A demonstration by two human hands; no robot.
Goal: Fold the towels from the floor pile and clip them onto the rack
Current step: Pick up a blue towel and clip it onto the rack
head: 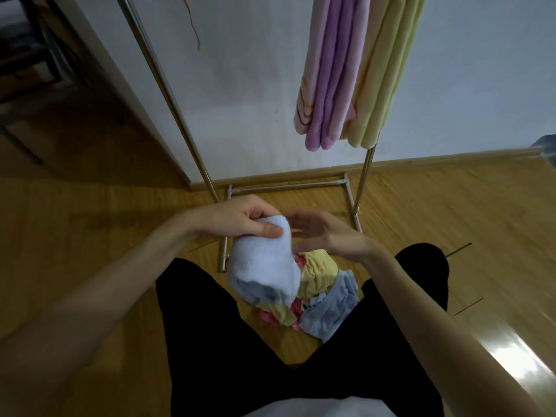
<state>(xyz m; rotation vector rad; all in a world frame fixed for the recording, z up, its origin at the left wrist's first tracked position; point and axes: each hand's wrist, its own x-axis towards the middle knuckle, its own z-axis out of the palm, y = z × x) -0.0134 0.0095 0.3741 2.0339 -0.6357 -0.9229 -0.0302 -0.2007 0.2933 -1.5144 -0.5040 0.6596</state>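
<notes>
left hand [246, 221]: closed on the top end of a pale blue towel [264, 263], thumb pressed across the front of it.
right hand [319, 233]: open and loose, holding nothing, palm turned toward the towel, just beside its right edge.
key relation: towel hangs from the left hand with its long axis running down toward the floor pile [319, 296]; the free lower end lies below and left of the right hand, which looks the nearer one to catch it for a fold.
pile: yellow, pink and blue towels heaped between the knees, directly under the held towel.
rack [168, 94]: far side, metal poles; purple towel [328, 79] and yellow towel [388, 73] already hang at far right.
surface: wooden floor [105, 206].
room: white wall behind.
</notes>
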